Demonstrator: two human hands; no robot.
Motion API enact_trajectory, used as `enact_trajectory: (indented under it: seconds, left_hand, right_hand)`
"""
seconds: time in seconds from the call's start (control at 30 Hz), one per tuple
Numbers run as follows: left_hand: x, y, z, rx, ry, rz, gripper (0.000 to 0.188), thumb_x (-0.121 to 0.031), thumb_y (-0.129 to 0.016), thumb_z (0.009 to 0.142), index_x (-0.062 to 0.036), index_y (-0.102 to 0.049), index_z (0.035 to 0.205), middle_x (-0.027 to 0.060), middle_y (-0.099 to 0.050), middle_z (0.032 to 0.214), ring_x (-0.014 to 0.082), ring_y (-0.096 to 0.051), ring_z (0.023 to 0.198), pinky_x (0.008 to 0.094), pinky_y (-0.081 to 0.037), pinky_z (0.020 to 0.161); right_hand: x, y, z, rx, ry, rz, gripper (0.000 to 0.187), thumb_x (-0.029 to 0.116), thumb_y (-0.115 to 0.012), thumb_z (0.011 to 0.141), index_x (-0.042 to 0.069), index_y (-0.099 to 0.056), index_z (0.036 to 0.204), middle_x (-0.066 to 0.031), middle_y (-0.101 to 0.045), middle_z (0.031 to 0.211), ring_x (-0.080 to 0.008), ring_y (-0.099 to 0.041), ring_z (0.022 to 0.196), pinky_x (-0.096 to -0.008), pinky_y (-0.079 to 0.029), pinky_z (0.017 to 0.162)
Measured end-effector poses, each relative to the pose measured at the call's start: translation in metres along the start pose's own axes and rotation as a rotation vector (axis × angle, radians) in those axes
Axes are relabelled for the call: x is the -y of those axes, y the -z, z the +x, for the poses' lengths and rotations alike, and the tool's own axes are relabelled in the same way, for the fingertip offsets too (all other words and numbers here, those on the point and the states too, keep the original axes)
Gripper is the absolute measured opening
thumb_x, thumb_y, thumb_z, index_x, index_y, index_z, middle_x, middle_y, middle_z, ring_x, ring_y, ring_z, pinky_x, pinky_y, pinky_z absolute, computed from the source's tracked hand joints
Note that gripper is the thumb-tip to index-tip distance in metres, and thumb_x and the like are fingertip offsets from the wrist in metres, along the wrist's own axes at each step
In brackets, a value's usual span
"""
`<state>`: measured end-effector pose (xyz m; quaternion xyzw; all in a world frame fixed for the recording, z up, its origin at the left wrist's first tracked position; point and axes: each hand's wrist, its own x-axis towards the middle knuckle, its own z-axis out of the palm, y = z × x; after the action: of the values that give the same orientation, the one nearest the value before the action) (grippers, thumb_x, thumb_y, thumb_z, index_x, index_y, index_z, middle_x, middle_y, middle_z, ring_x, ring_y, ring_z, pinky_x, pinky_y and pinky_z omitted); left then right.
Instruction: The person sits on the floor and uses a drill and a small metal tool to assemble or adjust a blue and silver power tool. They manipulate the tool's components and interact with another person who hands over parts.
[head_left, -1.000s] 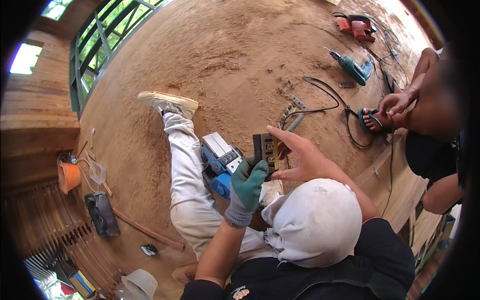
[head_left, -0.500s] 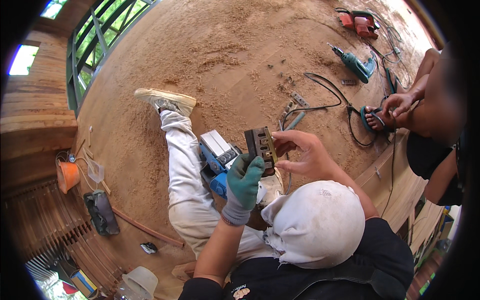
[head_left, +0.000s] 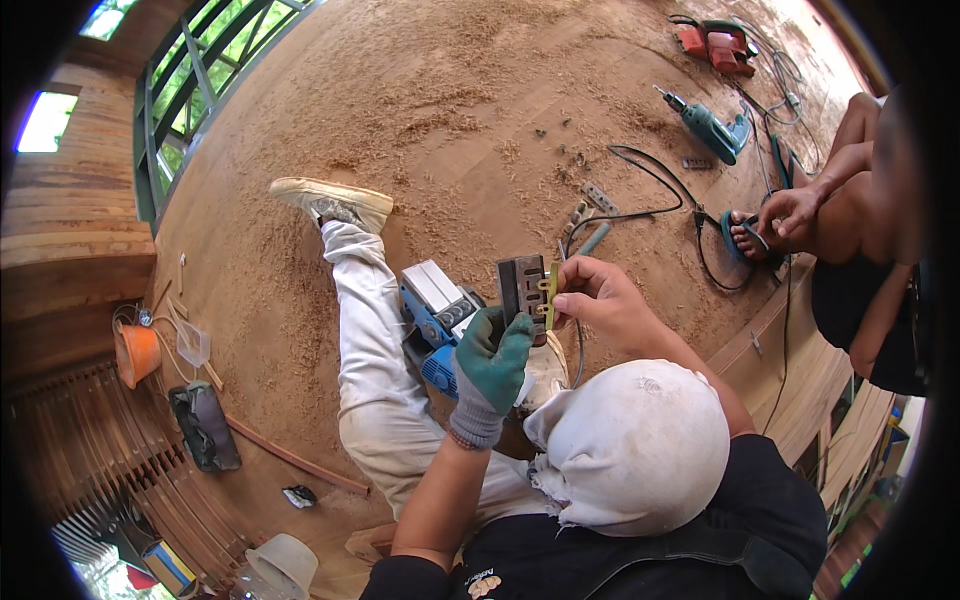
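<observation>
Mid-frame, my gloved left grip [head_left: 494, 362] is closed around the lower end of the slotted block [head_left: 520, 284]; my bare right grip [head_left: 597, 297] pinches the yellow strip [head_left: 553, 292] along its right edge. I judge this step as seating or freeing the strip — I can't tell which. Next calls for a steady block and careful alignment.

from the slotted block [head_left: 520, 285], you have open room toward 12 o'clock over sawdust-strewn floor [head_left: 450, 130]. between 8 and 9, the blue power tool [head_left: 433, 288] crowds you; at 2, a black cable [head_left: 697, 214] and the drill [head_left: 712, 132] obstruct; at 5, rounded white cloth [head_left: 640, 440] bars your way.
</observation>
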<state>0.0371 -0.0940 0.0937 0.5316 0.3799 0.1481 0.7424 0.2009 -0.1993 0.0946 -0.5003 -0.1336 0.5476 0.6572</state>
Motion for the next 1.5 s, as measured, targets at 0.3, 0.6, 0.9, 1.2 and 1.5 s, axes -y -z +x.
enact_trajectory:
  seconds: [0.3,0.6,0.9,1.2,1.5]
  left_hand:
    - [-0.002,0.0,0.001,0.03,0.027,-0.007,0.024,-0.016,-0.065,0.099,0.0055,-0.064,0.111,0.009,-0.073,0.098,0.0113,-0.069,0.085,0.0271,-0.057,0.077]
    - [-0.003,0.001,0.001,0.129,0.147,-0.088,0.025,-0.017,-0.059,0.103,0.0045,-0.062,0.115,0.0103,-0.071,0.106,0.0156,-0.07,0.091,0.0296,-0.058,0.085]
    - [0.007,0.005,0.006,0.147,0.141,-0.207,0.036,-0.023,-0.051,0.106,0.0024,-0.06,0.129,0.0064,-0.068,0.114,0.0134,-0.065,0.104,0.0309,-0.054,0.091]
    - [0.008,0.012,0.008,0.162,0.127,-0.064,0.038,-0.022,-0.056,0.105,0.0048,-0.061,0.13,0.0057,-0.069,0.107,0.01,-0.063,0.096,0.0262,-0.053,0.087]
    - [-0.001,0.006,0.01,0.189,0.23,-0.224,0.035,-0.022,-0.055,0.104,0.0018,-0.06,0.13,0.0084,-0.071,0.113,0.0155,-0.071,0.098,0.0316,-0.057,0.09]
  right_hand:
    - [-0.003,0.015,0.005,0.073,-0.034,-0.051,0.018,0.012,-0.072,0.095,0.001,-0.062,0.105,-0.0026,-0.066,0.089,-0.0105,-0.064,0.08,-0.0263,-0.053,0.071]
    - [-0.004,0.006,0.005,-0.035,-0.032,-0.042,0.019,0.011,-0.07,0.095,-0.001,-0.063,0.108,-0.0034,-0.067,0.091,-0.0101,-0.063,0.08,-0.0263,-0.054,0.069]
    - [-0.006,0.011,0.005,-0.082,-0.067,-0.16,0.019,0.011,-0.073,0.091,0.0,-0.065,0.103,-0.0027,-0.066,0.087,-0.0091,-0.062,0.074,-0.0258,-0.051,0.065]
    - [0.001,0.011,0.006,-0.082,-0.142,-0.293,0.021,0.013,-0.075,0.09,-0.002,-0.064,0.101,-0.0045,-0.066,0.085,-0.0098,-0.062,0.071,-0.026,-0.052,0.061]
    - [0.009,0.007,0.004,-0.044,-0.171,-0.249,0.029,0.012,-0.075,0.091,-0.005,-0.063,0.112,-0.0071,-0.068,0.092,-0.013,-0.065,0.078,-0.0277,-0.054,0.065]
